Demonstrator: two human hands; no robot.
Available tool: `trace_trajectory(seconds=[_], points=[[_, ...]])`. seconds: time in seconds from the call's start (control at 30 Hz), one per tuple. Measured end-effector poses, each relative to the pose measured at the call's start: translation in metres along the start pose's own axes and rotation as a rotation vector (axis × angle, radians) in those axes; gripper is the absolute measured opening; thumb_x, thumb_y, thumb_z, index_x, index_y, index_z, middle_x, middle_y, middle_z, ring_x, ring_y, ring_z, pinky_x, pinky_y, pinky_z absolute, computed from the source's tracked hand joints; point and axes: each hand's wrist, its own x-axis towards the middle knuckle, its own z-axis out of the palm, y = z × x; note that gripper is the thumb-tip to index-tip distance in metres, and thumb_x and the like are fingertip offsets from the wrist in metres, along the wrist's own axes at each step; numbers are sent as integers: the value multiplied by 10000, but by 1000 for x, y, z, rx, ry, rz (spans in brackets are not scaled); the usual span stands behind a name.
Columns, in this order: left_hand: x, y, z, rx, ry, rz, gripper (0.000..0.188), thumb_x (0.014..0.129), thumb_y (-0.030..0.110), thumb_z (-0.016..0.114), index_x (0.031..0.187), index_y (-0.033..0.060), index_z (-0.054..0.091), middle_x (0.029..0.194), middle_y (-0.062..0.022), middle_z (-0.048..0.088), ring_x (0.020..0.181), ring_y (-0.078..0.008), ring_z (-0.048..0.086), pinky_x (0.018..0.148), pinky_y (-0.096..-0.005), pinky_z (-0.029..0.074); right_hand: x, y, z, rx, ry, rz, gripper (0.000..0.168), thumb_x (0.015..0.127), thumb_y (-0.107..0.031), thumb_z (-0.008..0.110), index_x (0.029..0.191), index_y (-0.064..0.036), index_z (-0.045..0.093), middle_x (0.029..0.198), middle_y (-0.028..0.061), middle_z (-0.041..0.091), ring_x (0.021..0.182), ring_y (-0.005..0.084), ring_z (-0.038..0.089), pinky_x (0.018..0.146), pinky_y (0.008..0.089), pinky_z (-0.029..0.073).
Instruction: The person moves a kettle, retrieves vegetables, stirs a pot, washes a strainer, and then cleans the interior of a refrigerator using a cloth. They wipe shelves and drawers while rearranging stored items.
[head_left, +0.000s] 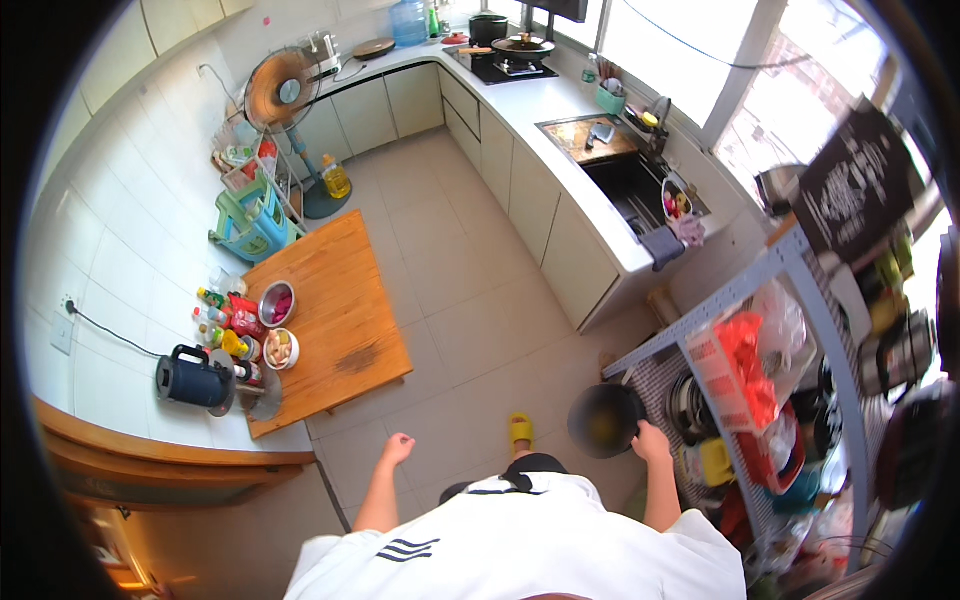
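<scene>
My right hand (651, 442) is closed on the rim of a dark round container (604, 421), perhaps a bin or pot, which is blurred; something yellowish shows dimly inside it. It hangs beside the metal shelf rack. My left hand (398, 448) is held out over the floor with its fingers curled and nothing visible in it. Beyond that hand stands a wooden table (341, 292) bearing a steel bowl (277, 304) of purple-red pieces and a white bowl (281, 349) of pale pieces.
A blue-grey metal rack (705, 322) loaded with pots and bags stands close on my right. The counter (517, 112) with a sink (626, 191) runs ahead. A fan (289, 91), a plastic stool (255, 221) and an electric kettle (196, 379) are on the left.
</scene>
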Motion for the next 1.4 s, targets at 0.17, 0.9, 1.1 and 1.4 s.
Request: trace_trajectory(seconds=[0.17,0.9,1.1,1.4], points=[[33,97,-12,-68,-55,-172,324,837,308,639,985,21,651,791,-104,687,589,-190,658,594,-341,529,148,-115,-101,31,136,-414,433,826,-273,636,1187,-54,541,1082,172,633,995,338,607,850,422,489],[433,258,-230,-200,-4,-44,126,907,147,525,904,54,610,694,-68,628,587,-161,610,483,-308,459,475,-361,-171,-104,-249,-184,381,808,-304,624,1090,-50,599,1040,146,660,995,326,623,825,431,511],[524,508,-327,66,156,342,312,861,225,626,1104,31,591,943,-138,667,837,-258,644,757,-374,506,570,-411,-182,-153,-341,-49,393,806,-324,634,1106,-73,610,1055,136,661,1002,317,625,832,424,514],[693,428,-386,-72,135,3,227,864,215,621,985,23,630,850,-123,682,761,-250,654,674,-387,522,830,-602,-258,-207,-274,-342,388,805,-337,644,1056,-48,576,1003,157,656,958,332,629,790,440,509]])
